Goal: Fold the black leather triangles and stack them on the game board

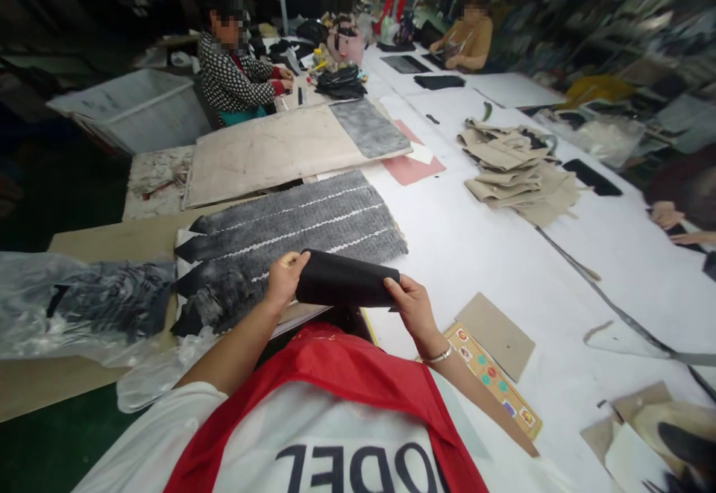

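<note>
Between my two hands a black fabric piece [347,279] is held up in front of my chest, folded or curved over at its top edge. My left hand [285,278] pinches its left end, thumb at the upper corner. At the right end, my right hand [411,303] grips the edge with the thumb on the near face. Just beyond lie dark grey strips [302,217] in overlapping rows, separated by white zigzag lines, their pointed black ends toward the left.
A long beige board [268,148] with a grey patch lies farther back. Folded tan pieces [520,168] are heaped on the white table [441,247]. Clear plastic [33,291] covers dark material at left. A grey bin [139,109] stands behind. Several co-workers sit around the table.
</note>
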Available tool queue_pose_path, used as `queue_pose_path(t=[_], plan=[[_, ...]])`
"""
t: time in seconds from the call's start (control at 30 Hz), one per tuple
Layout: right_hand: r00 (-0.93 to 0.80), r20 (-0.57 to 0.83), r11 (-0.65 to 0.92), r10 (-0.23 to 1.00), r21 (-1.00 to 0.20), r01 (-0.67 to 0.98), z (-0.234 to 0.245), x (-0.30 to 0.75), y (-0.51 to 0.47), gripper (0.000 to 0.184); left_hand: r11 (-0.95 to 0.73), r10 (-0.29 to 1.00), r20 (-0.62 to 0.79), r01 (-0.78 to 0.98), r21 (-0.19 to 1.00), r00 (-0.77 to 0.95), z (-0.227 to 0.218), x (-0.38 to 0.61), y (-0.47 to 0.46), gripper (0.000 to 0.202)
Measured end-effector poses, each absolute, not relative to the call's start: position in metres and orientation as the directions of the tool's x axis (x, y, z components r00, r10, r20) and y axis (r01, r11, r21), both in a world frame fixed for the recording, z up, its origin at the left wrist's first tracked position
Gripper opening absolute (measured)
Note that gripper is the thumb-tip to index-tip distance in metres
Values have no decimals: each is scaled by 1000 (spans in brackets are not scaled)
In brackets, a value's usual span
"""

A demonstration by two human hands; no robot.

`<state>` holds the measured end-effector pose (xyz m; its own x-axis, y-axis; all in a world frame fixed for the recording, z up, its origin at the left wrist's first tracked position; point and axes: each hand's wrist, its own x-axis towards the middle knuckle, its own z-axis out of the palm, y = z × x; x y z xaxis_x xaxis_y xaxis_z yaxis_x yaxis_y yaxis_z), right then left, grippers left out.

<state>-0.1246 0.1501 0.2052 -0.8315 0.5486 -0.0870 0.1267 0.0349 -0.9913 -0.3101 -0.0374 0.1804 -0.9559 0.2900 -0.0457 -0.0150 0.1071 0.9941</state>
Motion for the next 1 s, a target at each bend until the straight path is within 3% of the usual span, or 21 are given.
queue_pose_path(t=[0.07, 0.13, 0.2, 0.27, 0.33, 0.37, 0.53, 0.63, 0.73, 0.87, 1.0], plan=[[-886, 27, 229, 463, -969, 90, 215, -138, 133, 28, 82, 245, -4, 16, 996, -969, 186, -321, -58, 24], [-942, 129, 391, 310, -920, 3, 226, -154, 113, 26, 40, 268, 97, 112, 993, -959, 195, -323, -80, 50], [-978, 157, 468, 135, -880, -77, 236, -169, 92, 26, -9, 439, 234, 256, 967, -868, 203, -318, -96, 70], [-993, 117, 484, -19, -868, -112, 242, -185, 76, 25, -14, 696, 251, 337, 941, -673, 203, -311, -105, 59], [-991, 67, 494, -112, -862, -114, 242, -200, 69, 24, 107, 811, 103, 318, 942, -576, 194, -308, -109, 24], [-992, 59, 513, -116, -851, -110, 239, -207, 67, 24, 165, 799, 53, 303, 938, -599, 187, -309, -112, 14], [-995, 99, 626, 11, -777, -70, 212, -230, 63, 31, 374, 680, -105, 221, 901, -725, 159, -316, -139, 22], [-999, 17, 607, 35, -795, 8, 196, -230, 54, 33, 445, 599, -180, 138, 885, -780, 147, -317, -160, 30], [-986, -103, 570, 132, -806, 160, 183, -226, 58, 39, 471, 420, -237, -13, 882, -876, 132, -322, -182, 34], [-942, -248, 528, 228, -781, 333, 165, -225, 87, 48, 340, 133, -300, -241, 909, -945, 116, -326, -218, 35], [-919, -338, 429, 201, -813, 393, 149, -223, 109, 51, 94, 6, -351, -349, 932, -936, 117, -311, -245, 37]])
